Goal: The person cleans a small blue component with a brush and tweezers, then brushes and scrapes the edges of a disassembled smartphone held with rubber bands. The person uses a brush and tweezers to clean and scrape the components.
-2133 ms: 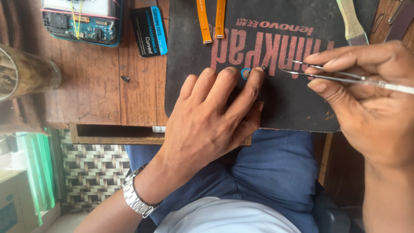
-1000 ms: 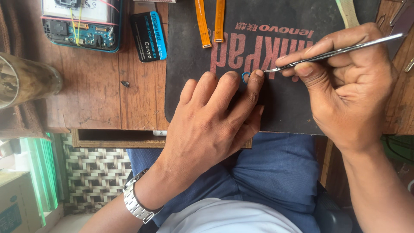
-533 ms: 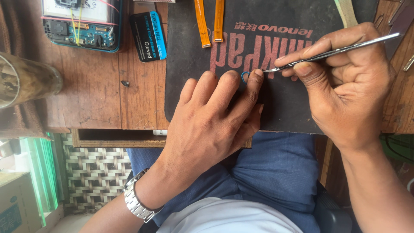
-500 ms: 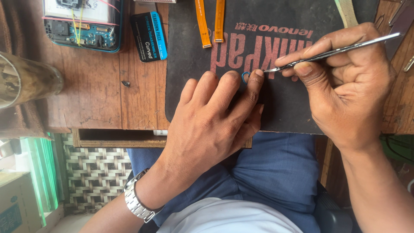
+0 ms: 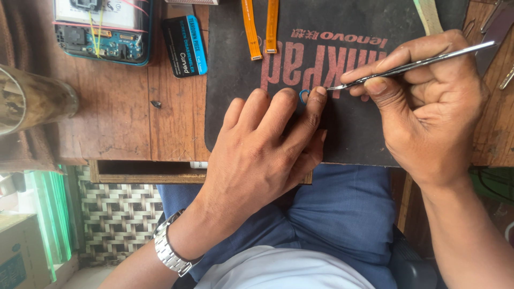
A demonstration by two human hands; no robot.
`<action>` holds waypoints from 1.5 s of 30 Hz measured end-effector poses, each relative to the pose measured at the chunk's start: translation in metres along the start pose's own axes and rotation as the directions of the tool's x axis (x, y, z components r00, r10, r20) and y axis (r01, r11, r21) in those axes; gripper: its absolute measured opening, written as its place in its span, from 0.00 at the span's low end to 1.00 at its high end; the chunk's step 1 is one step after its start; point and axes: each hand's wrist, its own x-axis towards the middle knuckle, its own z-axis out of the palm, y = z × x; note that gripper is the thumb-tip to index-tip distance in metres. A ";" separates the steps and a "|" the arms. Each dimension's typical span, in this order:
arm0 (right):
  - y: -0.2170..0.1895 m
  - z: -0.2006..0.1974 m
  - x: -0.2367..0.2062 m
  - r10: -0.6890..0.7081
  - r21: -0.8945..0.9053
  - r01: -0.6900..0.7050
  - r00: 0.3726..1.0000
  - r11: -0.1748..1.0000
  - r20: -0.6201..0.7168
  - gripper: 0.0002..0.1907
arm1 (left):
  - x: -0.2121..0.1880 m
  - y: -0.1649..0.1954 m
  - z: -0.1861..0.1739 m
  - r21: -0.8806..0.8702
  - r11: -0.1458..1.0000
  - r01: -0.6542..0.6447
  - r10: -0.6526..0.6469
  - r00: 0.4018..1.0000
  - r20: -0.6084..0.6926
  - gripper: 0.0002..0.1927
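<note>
Pinning a tiny blue ring (image 5: 304,96) flat on the dark mat (image 5: 353,134), the left hand (image 5: 262,155) presses with spread fingertips so it cannot skid, while the right hand (image 5: 428,107) pinches steel tweezers (image 5: 412,65), tips at the ring. Since half a second ago, nothing has visibly shifted.

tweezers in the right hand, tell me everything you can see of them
The tweezers are thin, bright metal, long and straight, narrowing to a fine point. They lie at a shallow slant, back end up to the right, tip down to the left. The right hand pinches them between thumb and fingers. The tip meets a small blue ring on the dark mat, right at the left hand fingertips.
</note>
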 end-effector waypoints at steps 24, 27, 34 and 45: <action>-0.003 0.003 0.002 0.049 0.048 -0.047 0.998 0.998 -0.034 0.09 | 0.002 0.000 -0.002 -0.021 1.000 -0.008 0.007 1.000 -0.024 0.28; -0.004 0.003 0.001 0.063 0.072 -0.060 0.997 0.996 -0.046 0.09 | 0.003 0.000 -0.001 -0.021 1.000 0.000 0.000 1.000 -0.002 0.27; -0.004 0.004 0.003 0.052 0.052 -0.050 0.998 0.997 -0.045 0.10 | 0.004 0.000 -0.003 -0.005 1.000 -0.016 0.016 1.000 -0.008 0.27; -0.005 0.005 0.002 0.047 0.072 -0.044 0.998 0.996 -0.039 0.10 | 0.003 0.000 -0.002 0.000 1.000 -0.021 0.021 1.000 -0.005 0.27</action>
